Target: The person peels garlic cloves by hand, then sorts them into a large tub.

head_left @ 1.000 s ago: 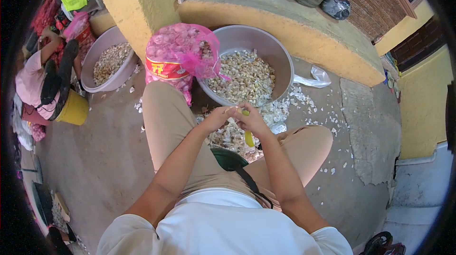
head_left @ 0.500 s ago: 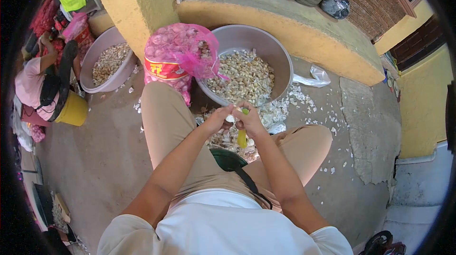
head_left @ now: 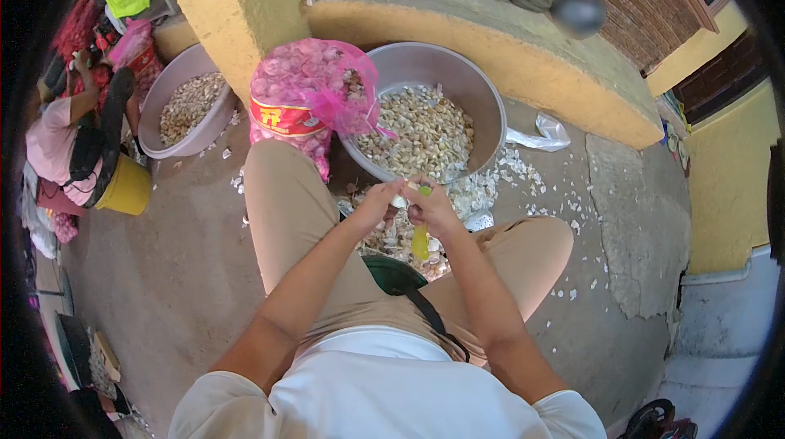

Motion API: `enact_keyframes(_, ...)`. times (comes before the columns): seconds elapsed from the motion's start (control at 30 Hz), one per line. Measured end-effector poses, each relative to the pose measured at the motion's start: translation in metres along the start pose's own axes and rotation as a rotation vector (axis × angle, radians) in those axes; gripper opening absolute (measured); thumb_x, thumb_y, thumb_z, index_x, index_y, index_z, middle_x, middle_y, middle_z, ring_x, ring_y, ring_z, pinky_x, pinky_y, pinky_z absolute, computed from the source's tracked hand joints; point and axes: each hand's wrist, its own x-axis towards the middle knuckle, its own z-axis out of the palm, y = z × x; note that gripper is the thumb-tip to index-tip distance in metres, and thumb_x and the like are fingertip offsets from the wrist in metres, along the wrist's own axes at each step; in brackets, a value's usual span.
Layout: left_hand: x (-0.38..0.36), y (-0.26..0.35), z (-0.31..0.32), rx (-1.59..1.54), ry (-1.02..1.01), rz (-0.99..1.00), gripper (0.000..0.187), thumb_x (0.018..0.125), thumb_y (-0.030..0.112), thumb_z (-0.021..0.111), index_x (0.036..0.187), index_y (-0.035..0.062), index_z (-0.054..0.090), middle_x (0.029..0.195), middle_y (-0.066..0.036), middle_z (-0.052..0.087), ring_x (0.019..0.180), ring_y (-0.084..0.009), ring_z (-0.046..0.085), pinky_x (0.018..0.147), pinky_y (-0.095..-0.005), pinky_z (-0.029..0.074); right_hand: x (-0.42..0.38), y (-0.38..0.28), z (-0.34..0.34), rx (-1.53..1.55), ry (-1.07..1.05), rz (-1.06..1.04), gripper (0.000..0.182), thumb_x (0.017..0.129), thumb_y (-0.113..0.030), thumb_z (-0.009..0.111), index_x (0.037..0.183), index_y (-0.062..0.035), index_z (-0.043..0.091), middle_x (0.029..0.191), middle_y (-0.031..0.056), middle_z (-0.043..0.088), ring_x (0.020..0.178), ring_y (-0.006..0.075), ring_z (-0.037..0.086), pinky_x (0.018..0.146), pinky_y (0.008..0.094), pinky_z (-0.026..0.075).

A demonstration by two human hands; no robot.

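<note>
My left hand [head_left: 376,205] is closed around a white piece of garlic [head_left: 399,202], its fingertips meeting those of the other hand. In my right hand [head_left: 435,210] is a tool with a yellow-green handle [head_left: 420,243]; the handle points down toward my lap, and its working end is hidden by the fingers. Both hands are above a heap of garlic and papery skins [head_left: 396,243] between my knees. Just beyond them stands a wide grey basin [head_left: 495,100] holding many loose garlic cloves [head_left: 429,132].
A pink mesh bag of garlic [head_left: 294,71] leans beside the basin. White skins [head_left: 523,169] litter the floor to the right. A raised yellow ledge [head_left: 491,42] runs behind. At far left, a person [head_left: 61,132] sits on a yellow bucket [head_left: 127,185] near another basin [head_left: 208,124].
My hands stay almost in place, with the yellow-green handle shifted very slightly. The person at far left has moved a hand a little.
</note>
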Motion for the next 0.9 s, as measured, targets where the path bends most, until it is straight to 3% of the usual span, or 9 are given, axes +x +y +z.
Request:
enact_keyframes(0.13,-0.002,0.005,0.003,0.124,0.181,0.030,0.040,0.085,0.043,0.040,0.077,0.0052,0.053,0.059,0.001,0.043,0.046,-0.0066,0.039,0.037,-0.0218,0.030,0.004,0.007,0.008,-0.165,0.134,-0.069,0.027,0.075,-0.016,0.063,0.091,-0.0065,0.043,0.060,0.0021,0.048,0.042,0.0067,0.041,0.034,0.0195,0.028)
enact_keyframes(0.33,0.005,-0.007,-0.009,0.308,0.131,0.156,0.043,0.084,0.045,0.039,0.078,0.0049,0.053,0.051,0.001,0.039,0.042,-0.0067,0.036,0.038,-0.0226,0.029,0.004,0.009,0.002,-0.234,0.051,-0.081,0.032,0.075,-0.017,0.063,0.095,-0.0063,0.040,0.057,0.0027,0.047,0.041,0.0067,0.039,0.035,0.0192,0.028)
enact_keyframes(0.43,0.003,-0.002,-0.011,0.190,0.025,0.070,0.043,0.086,0.043,0.037,0.083,0.0044,0.056,0.061,0.000,0.050,0.045,-0.0067,0.042,0.038,-0.0199,0.032,-0.002,-0.001,0.005,-0.127,0.001,-0.057,0.027,0.074,-0.011,0.062,0.091,-0.0082,0.041,0.057,0.0007,0.045,0.040,0.0058,0.039,0.035,0.0190,0.028)
enact_keyframes(0.9,-0.004,0.001,0.002,-0.162,-0.045,-0.036,0.041,0.085,0.045,0.039,0.092,0.0051,0.049,0.066,-0.001,0.045,0.050,-0.0086,0.043,0.038,-0.0238,0.037,-0.003,-0.004,0.002,0.041,-0.030,0.006,0.022,0.075,-0.012,0.061,0.085,-0.0076,0.042,0.055,0.0008,0.043,0.039,0.0072,0.038,0.033,0.0208,0.028)
